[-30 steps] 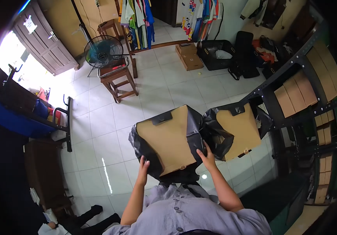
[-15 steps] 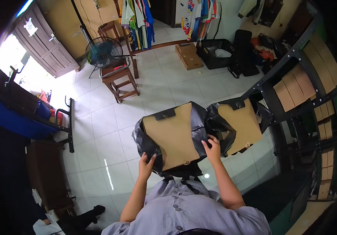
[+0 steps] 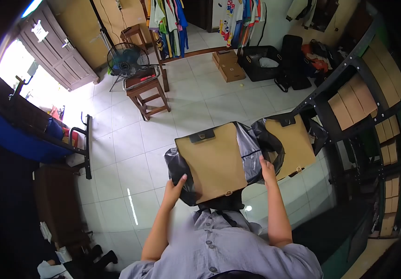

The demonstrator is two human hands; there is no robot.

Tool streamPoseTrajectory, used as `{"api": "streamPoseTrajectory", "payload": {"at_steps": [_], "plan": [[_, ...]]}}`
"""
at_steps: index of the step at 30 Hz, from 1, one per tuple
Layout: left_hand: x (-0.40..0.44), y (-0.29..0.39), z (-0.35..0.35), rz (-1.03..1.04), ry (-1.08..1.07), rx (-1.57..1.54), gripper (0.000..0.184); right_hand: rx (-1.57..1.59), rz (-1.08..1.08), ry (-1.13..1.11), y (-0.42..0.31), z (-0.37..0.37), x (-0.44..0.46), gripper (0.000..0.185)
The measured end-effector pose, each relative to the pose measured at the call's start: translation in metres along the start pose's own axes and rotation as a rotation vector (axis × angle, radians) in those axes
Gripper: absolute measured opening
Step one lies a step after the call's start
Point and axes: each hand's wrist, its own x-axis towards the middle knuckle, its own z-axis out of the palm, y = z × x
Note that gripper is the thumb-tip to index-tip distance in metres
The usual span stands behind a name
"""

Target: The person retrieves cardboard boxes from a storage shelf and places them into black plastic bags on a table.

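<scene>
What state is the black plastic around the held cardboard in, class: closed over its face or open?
Open: the black plastic bunches at both sides, leaving the face of the cardboard mostly bare.

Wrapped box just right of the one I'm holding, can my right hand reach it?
Probably yes: your right hand is beside that box with only loose black plastic between, though it holds the other box.

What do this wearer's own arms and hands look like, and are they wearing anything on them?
The left hand and right hand are bare, with no gloves or watch visible. The forearms are uncovered too; the grey shirt has short sleeves and round buttons.
</scene>
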Motion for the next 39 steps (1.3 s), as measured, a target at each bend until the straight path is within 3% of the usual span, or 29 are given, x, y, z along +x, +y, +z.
{"api": "streamPoseTrajectory", "payload": {"at_steps": [2,4,5,10,16,18,20,23,26,27,29,32,34,39], "plan": [[0.014,0.004,-0.006,0.001,-0.038,0.033,0.041,-0.108,0.065,-0.085,-0.015,0.006,0.002,0.041],[0.028,0.011,-0.007,-0.02,-0.019,0.078,0.045,-0.345,-0.196,-0.163,-0.023,0.009,0.008,0.043],[0.03,0.014,-0.007,-0.033,-0.015,0.053,0.046,-0.455,-0.302,-0.067,-0.026,0.01,0.009,0.043],[0.024,0.056,0.005,0.076,-0.083,0.042,0.042,-0.087,-0.281,-0.023,-0.053,0.007,0.004,0.035],[0.042,0.073,0.012,0.132,-0.159,-0.006,0.04,-0.016,-0.228,-0.039,-0.076,0.011,0.022,0.034],[0.033,0.079,0.016,0.096,-0.044,-0.036,0.04,-0.039,-0.287,-0.073,-0.068,0.01,0.027,0.034],[0.037,0.06,0.011,0.099,-0.063,-0.029,0.041,-0.105,-0.224,-0.077,-0.056,0.011,0.026,0.038],[0.048,0.01,-0.01,-0.12,-0.107,0.151,0.042,-0.192,-0.19,-0.111,0.001,0.01,0.036,0.039],[0.04,-0.003,-0.012,-0.044,-0.13,-0.029,0.043,-0.191,-0.188,-0.09,-0.018,0.011,0.016,0.038],[0.035,0.007,-0.016,-0.071,-0.144,0.041,0.042,-0.192,-0.182,-0.091,-0.018,0.01,0.015,0.038],[0.039,-0.001,-0.022,-0.091,-0.111,0.017,0.041,-0.162,-0.037,-0.131,-0.021,0.009,0.017,0.036],[0.037,0.005,-0.026,-0.102,-0.169,-0.067,0.046,-0.138,-0.055,-0.13,-0.023,0.014,0.014,0.036],[0.039,-0.003,-0.032,-0.152,-0.063,-0.029,0.052,-0.101,-0.093,-0.125,-0.015,0.019,0.014,0.039],[0.034,-0.017,-0.039,-0.115,-0.078,-0.242,0.057,-0.136,-0.186,-0.097,-0.012,0.02,0.006,0.046]]}}
